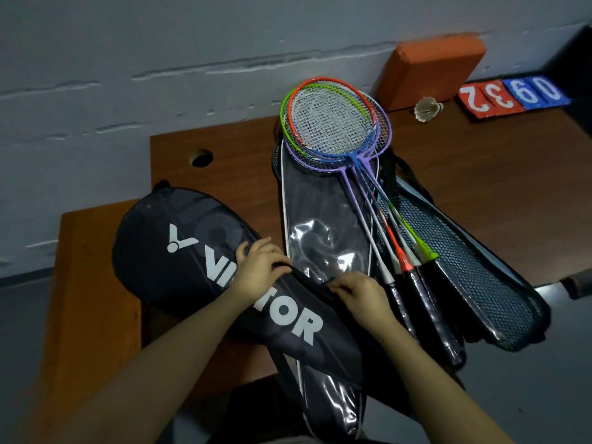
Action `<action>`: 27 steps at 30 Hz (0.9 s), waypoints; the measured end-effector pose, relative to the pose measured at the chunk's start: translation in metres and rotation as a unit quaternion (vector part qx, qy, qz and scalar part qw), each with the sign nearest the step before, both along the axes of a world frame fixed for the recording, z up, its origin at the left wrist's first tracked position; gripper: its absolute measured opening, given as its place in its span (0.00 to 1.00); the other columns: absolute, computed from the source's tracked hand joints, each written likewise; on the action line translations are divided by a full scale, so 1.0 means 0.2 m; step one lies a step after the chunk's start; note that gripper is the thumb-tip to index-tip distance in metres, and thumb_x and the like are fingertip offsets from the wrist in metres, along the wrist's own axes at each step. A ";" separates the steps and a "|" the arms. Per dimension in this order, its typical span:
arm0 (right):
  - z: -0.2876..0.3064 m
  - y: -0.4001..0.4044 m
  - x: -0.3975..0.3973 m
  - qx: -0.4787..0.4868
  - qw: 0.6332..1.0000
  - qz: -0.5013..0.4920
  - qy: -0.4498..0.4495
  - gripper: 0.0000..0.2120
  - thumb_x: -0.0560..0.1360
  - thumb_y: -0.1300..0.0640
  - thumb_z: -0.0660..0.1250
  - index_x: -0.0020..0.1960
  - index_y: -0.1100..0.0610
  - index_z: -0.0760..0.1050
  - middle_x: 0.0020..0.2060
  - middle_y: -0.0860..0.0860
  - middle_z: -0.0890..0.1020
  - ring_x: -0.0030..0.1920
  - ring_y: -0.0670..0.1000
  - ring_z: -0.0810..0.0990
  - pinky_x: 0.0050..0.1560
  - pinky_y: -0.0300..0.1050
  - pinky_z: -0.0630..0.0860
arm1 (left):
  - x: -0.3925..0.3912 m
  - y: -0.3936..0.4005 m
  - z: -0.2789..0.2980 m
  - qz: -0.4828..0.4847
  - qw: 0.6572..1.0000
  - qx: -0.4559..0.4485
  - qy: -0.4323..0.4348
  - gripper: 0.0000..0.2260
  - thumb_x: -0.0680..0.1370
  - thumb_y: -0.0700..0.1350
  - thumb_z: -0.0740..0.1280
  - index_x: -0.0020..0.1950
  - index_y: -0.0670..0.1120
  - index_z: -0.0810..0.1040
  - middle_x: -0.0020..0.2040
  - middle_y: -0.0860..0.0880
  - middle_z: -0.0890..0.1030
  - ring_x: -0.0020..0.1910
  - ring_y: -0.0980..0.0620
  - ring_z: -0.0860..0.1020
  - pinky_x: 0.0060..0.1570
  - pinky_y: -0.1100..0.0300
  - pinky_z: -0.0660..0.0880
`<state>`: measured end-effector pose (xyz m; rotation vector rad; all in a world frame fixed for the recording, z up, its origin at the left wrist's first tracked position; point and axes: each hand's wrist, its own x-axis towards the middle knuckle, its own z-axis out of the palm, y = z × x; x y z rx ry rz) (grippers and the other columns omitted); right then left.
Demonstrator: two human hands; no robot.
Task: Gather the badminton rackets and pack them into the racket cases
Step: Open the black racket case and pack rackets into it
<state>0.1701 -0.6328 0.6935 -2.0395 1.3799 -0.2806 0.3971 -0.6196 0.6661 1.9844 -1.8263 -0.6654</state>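
A black racket case (179,251) printed VICTOR lies across the table's near left part. My left hand (259,267) grips its upper edge and my right hand (358,293) pinches the same edge a little to the right. Several rackets (339,123) with orange, green, purple and blue frames lie stacked, heads away from me, handles toward me. They rest on a clear-fronted case (320,225) and a mesh-fronted case (474,267) to its right.
The brown table (496,174) has a round cable hole (201,157) at the back left. An orange block (432,72), a shuttlecock (427,109) and a flip scoreboard (512,94) stand at the back right. A grey wall lies behind, and a lower wooden surface (93,283) at left.
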 end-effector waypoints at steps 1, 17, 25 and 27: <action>-0.01 0.01 -0.05 0.004 1.000 -0.005 -0.006 0.06 0.72 0.62 0.70 0.47 0.56 0.83 0.44 0.50 0.85 0.46 0.51 0.80 0.49 0.45 0.75 | 0.01 -0.01 -0.01 0.010 1.000 -0.007 0.004 0.08 0.74 0.51 0.68 0.51 0.53 0.82 0.54 0.55 0.78 0.70 0.54 0.61 0.68 0.53 0.42; 0.05 0.07 -0.33 0.016 0.997 -0.015 -0.079 0.05 0.70 0.63 0.71 0.44 0.56 0.83 0.40 0.47 0.83 0.45 0.49 0.80 0.51 0.46 0.76 | -0.43 0.20 0.04 -0.149 0.979 -0.080 -0.118 0.18 0.75 0.54 0.57 0.59 0.52 0.79 0.61 0.51 0.78 0.67 0.46 0.70 0.63 0.40 0.59; 0.14 0.10 -0.44 0.068 0.984 0.055 -0.156 0.07 0.70 0.64 0.72 0.43 0.54 0.84 0.38 0.43 0.83 0.43 0.42 0.80 0.49 0.33 0.75 | -0.47 0.34 0.07 -0.044 0.990 -0.123 0.060 0.20 0.73 0.58 0.57 0.54 0.50 0.82 0.54 0.52 0.81 0.62 0.60 0.65 0.69 0.49 0.51; 0.16 0.10 -0.52 0.089 0.981 0.033 -0.168 0.06 0.70 0.65 0.71 0.43 0.56 0.84 0.39 0.47 0.83 0.42 0.42 0.81 0.49 0.32 0.74 | -0.47 0.33 0.07 -0.018 0.992 -0.105 0.074 0.16 0.75 0.56 0.62 0.55 0.49 0.81 0.56 0.52 0.80 0.64 0.59 0.65 0.71 0.45 0.51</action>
